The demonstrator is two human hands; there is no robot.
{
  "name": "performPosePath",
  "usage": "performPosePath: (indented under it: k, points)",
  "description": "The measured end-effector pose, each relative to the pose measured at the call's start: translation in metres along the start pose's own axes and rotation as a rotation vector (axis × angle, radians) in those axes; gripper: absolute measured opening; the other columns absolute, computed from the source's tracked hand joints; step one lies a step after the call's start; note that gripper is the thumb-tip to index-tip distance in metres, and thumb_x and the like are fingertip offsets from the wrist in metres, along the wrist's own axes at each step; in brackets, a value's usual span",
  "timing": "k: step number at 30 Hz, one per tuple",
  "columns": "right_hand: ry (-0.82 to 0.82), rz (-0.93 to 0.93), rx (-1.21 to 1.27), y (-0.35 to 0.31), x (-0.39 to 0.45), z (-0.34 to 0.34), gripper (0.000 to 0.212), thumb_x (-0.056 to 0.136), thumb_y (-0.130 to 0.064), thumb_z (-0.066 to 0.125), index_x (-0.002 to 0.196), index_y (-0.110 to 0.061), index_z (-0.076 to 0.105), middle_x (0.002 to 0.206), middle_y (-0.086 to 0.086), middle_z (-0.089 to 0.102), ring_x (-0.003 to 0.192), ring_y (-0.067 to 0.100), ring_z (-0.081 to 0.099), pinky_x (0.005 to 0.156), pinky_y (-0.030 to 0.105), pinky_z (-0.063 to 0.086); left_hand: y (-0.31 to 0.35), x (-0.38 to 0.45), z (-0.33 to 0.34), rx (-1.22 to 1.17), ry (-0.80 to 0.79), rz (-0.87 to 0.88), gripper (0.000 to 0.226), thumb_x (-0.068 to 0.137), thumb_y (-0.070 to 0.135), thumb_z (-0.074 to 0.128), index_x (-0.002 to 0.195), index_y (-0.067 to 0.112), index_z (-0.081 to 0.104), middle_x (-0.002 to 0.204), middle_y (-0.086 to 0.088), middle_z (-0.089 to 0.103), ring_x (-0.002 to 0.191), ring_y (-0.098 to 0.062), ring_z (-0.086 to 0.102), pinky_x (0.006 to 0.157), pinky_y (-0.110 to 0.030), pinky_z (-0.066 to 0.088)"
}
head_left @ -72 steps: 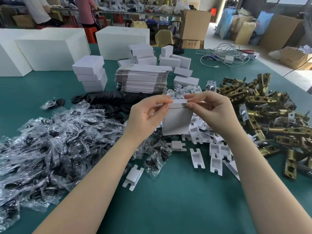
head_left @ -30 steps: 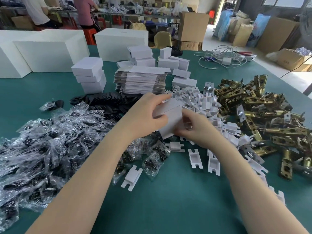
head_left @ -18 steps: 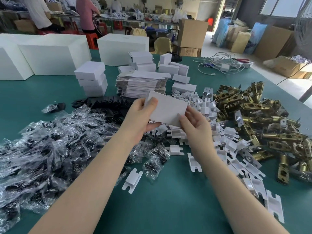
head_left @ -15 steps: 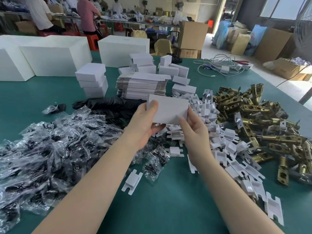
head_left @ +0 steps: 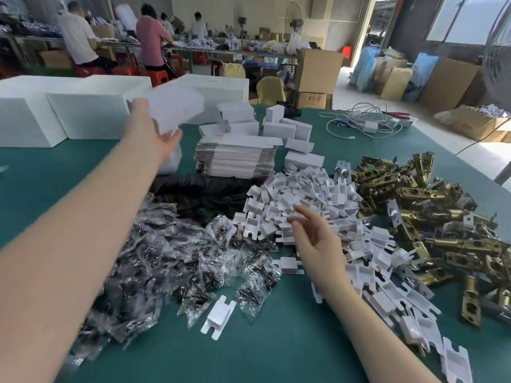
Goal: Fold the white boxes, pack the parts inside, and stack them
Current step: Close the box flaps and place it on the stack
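Near edge: my right hand (head_left: 315,239) hovers with fingers loose and empty over the heap of white folded card inserts (head_left: 298,200), brass latch bolts (head_left: 431,217) beside it, bagged black screw packets (head_left: 154,250) on the left. Farther out, my left hand (head_left: 150,131) grips a closed small white cardboard box (head_left: 174,106), blurred, above the green table (head_left: 36,172); looks like stacking. Beyond: flat unfolded white box blanks (head_left: 237,156) piled high, a few finished white boxes (head_left: 284,128). Most work remains, I'd judge.

closed white box (head_left: 174,107), blurred, held aloft
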State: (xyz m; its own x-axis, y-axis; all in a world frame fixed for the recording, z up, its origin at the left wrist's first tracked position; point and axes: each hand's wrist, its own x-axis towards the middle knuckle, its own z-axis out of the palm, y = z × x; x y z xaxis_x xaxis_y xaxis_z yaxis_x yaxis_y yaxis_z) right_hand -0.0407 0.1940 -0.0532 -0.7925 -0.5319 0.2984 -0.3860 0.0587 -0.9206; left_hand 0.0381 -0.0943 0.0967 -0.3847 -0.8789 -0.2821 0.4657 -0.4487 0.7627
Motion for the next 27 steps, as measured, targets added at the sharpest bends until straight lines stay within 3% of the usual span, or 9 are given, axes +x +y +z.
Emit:
performPosePath:
  k: [2, 5, 8, 13, 20, 24, 26, 27]
  points:
    - [-0.012, 0.002, -0.015, 0.002, 0.000, 0.001, 0.042, 0.098, -0.016, 0.058, 0.114, -0.054, 0.052, 0.101, -0.031, 0.066, 0.098, -0.006, 0.063, 0.076, 0.006, 0.048, 0.015, 0.023, 0.001, 0.123, 0.086, 0.035, 0.035, 0.092, 0.038, 0.060, 0.120, 0.019, 0.051, 0.111, 0.002, 0.058, 0.092, -0.012, 0.055, 0.081, -0.033, 0.053]
    - [-0.033, 0.016, -0.008, 0.006, 0.001, 0.002, 0.039, 0.097, -0.016, 0.060, 0.116, -0.049, 0.054, 0.101, -0.027, 0.066, 0.098, -0.004, 0.063, 0.077, 0.009, 0.049, 0.025, 0.052, -0.002, 0.174, 0.112, 0.054, 0.039, 0.094, 0.032, 0.060, 0.129, 0.019, 0.050, 0.117, 0.002, 0.062, 0.090, -0.008, 0.061, 0.051, -0.021, 0.052]
    - [-0.028, 0.014, -0.015, 0.008, 0.002, 0.001, 0.038, 0.096, -0.017, 0.061, 0.114, -0.050, 0.055, 0.101, -0.025, 0.067, 0.099, -0.002, 0.064, 0.078, 0.011, 0.050, 0.022, 0.074, -0.009, 0.220, 0.108, 0.045, 0.033, 0.096, 0.025, 0.061, 0.126, 0.016, 0.051, 0.116, 0.001, 0.063, 0.083, -0.008, 0.062, 0.042, -0.018, 0.049]
    - [-0.046, 0.000, -0.049, 0.012, 0.003, 0.002, 0.040, 0.096, -0.016, 0.061, 0.111, -0.053, 0.055, 0.100, -0.026, 0.066, 0.099, -0.001, 0.064, 0.079, 0.013, 0.051, 0.010, 0.100, -0.024, 0.266, 0.158, 0.007, 0.039, 0.094, 0.025, 0.064, 0.131, 0.017, 0.053, 0.119, 0.000, 0.066, 0.096, -0.013, 0.065, 0.045, -0.021, 0.053]
    - [-0.049, -0.021, -0.079, 0.015, 0.004, 0.003, 0.041, 0.095, -0.017, 0.062, 0.109, -0.055, 0.054, 0.100, -0.026, 0.066, 0.099, 0.000, 0.064, 0.081, 0.014, 0.052, 0.007, 0.116, -0.027, 0.367, 0.182, 0.030, 0.049, 0.095, 0.049, 0.059, 0.131, 0.016, 0.050, 0.118, 0.002, 0.062, 0.097, -0.012, 0.063, 0.048, -0.021, 0.054]
    - [-0.050, -0.022, -0.079, 0.015, 0.005, 0.004, 0.039, 0.095, -0.017, 0.061, 0.108, -0.054, 0.054, 0.099, -0.027, 0.065, 0.096, 0.000, 0.064, 0.079, 0.017, 0.053, 0.004, 0.107, -0.031, 0.429, 0.185, -0.067, 0.039, 0.099, 0.057, 0.041, 0.117, 0.023, 0.048, 0.104, 0.003, 0.055, 0.086, -0.015, 0.053, 0.073, -0.034, 0.052]
    - [-0.055, -0.017, -0.076, 0.015, 0.006, 0.004, 0.038, 0.096, -0.017, 0.061, 0.107, -0.053, 0.055, 0.099, -0.026, 0.065, 0.096, 0.001, 0.064, 0.079, 0.021, 0.055, -0.001, 0.091, -0.027, 0.429, 0.220, 0.024, 0.034, 0.103, 0.048, 0.032, 0.121, 0.026, 0.049, 0.104, 0.005, 0.055, 0.090, -0.018, 0.054, 0.082, -0.033, 0.046]
    - [-0.059, -0.014, -0.078, 0.015, 0.006, 0.004, 0.037, 0.096, -0.018, 0.060, 0.107, -0.052, 0.055, 0.099, -0.025, 0.065, 0.096, 0.002, 0.064, 0.079, 0.024, 0.056, -0.006, 0.080, -0.023, 0.468, 0.258, 0.122, 0.036, 0.103, 0.041, 0.031, 0.132, 0.026, 0.048, 0.116, 0.003, 0.055, 0.102, -0.019, 0.055, 0.089, -0.032, 0.044]
